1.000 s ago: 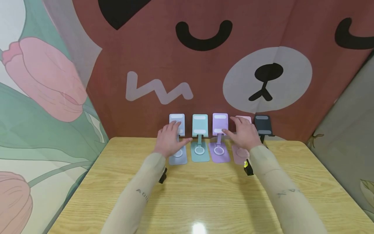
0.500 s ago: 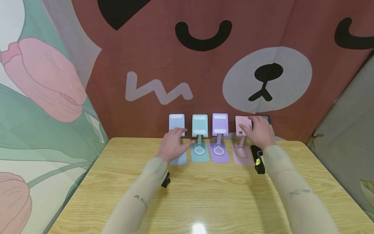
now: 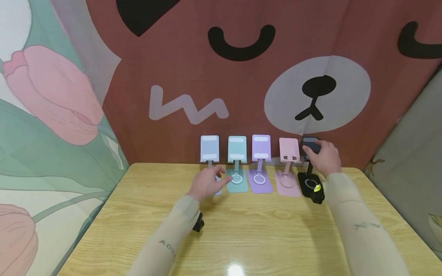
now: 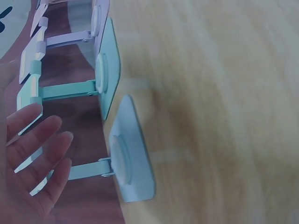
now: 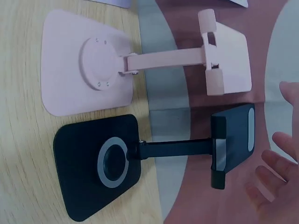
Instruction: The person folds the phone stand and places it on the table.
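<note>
Well, from where I stand, five stands line the back edge of the wooden table point(image 3: 262, 230), each with a flat base, a slim arm and a tilted plate on top. The light blue stand point(image 3: 209, 148) is nearest the back left corner, then come the teal stand point(image 3: 237, 148), the purple stand point(image 3: 261, 147) and the pink stand point(image 3: 288, 148), while the black stand point(image 3: 305, 183) sits closest to the back right corner, a grey ring point(image 5: 101, 164) on its base. The person's right hand point(image 3: 325, 157) is up by the black stand's plate, thumb and fingers apart and a little bent, pinching nothing; seen from the right wrist, a strip of the cloth point(image 3: 186, 73) behind shows between fingertips and plate. The left hand point(image 3: 207, 183) is over the light blue stand's base, hiding much of it, thumb pointing at the teal stand's base; its fingers are spread and slightly bent, and I can't tell whether any touches the light blue stand. Cream sleeves point(image 3: 355, 214) with dark lettering point(image 3: 168, 247) cover both arms, and a bright patch of light point(image 3: 236, 270) lies on the tabletop between them
</note>
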Action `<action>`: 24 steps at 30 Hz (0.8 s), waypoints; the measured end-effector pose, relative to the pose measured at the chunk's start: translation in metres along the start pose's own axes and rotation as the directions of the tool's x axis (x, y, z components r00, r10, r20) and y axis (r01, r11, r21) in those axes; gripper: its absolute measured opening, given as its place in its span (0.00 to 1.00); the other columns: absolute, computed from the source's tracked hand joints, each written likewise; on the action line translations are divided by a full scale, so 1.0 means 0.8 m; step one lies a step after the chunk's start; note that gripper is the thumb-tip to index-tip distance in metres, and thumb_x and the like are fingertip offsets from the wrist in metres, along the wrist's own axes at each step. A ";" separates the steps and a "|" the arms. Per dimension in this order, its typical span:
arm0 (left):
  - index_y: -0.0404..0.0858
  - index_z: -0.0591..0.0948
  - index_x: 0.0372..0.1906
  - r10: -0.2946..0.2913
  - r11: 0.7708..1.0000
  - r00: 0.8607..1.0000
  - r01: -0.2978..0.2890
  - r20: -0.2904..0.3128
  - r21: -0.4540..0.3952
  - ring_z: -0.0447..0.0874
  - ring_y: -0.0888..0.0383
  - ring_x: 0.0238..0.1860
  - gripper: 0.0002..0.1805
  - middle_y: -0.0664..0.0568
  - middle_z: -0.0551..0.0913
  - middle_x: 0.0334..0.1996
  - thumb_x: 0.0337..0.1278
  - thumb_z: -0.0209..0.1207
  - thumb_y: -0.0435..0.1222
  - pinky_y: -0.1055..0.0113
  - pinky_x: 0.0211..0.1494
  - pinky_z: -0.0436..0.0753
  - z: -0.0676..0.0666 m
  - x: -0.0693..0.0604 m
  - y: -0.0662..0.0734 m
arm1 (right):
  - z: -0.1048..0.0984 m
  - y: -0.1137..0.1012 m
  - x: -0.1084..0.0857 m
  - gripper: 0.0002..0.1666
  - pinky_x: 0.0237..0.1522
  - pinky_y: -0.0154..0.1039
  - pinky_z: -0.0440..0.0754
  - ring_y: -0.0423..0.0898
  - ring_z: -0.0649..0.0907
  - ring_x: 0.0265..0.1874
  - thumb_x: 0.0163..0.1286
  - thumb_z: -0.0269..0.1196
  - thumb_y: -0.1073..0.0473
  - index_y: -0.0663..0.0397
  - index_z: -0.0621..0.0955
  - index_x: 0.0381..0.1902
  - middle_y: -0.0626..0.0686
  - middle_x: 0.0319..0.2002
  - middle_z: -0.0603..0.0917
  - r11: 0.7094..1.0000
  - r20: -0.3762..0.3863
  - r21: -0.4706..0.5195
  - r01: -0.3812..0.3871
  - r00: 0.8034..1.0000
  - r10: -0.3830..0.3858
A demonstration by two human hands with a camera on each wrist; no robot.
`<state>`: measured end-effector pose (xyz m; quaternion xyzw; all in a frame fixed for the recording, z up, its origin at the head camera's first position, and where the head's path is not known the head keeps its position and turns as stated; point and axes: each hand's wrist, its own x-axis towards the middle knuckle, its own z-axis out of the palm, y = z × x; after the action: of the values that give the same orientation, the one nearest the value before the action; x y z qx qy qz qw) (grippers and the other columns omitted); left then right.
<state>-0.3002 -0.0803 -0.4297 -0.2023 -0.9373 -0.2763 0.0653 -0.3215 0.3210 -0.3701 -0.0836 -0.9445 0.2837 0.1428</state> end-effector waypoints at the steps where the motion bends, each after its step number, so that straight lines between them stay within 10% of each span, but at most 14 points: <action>1: 0.41 0.84 0.54 0.000 1.000 1.000 0.000 0.004 -0.002 0.82 0.58 0.35 0.29 0.52 0.86 0.41 0.67 0.58 0.61 0.59 0.39 0.81 0.002 -0.001 0.000 | 0.000 0.004 0.001 0.50 0.65 0.71 0.60 0.74 0.61 0.67 0.76 0.50 0.32 0.71 0.61 0.75 0.76 0.70 0.60 1.000 0.000 0.011 -0.016 1.000 0.016; 24: 0.42 0.86 0.51 -0.019 0.991 1.000 0.022 0.022 -0.130 0.79 0.64 0.31 0.33 0.63 0.81 0.29 0.62 0.58 0.66 0.62 0.37 0.79 0.035 -0.025 0.003 | 0.012 0.041 0.020 0.53 0.68 0.67 0.58 0.73 0.56 0.72 0.80 0.40 0.34 0.72 0.40 0.78 0.77 0.75 0.49 0.944 0.153 0.196 -0.266 0.959 0.238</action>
<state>-0.2814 -0.0700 -0.4568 -0.1994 -0.9198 -0.3355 0.0396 -0.3373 0.3470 -0.3921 -0.1696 -0.8970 0.4048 0.0528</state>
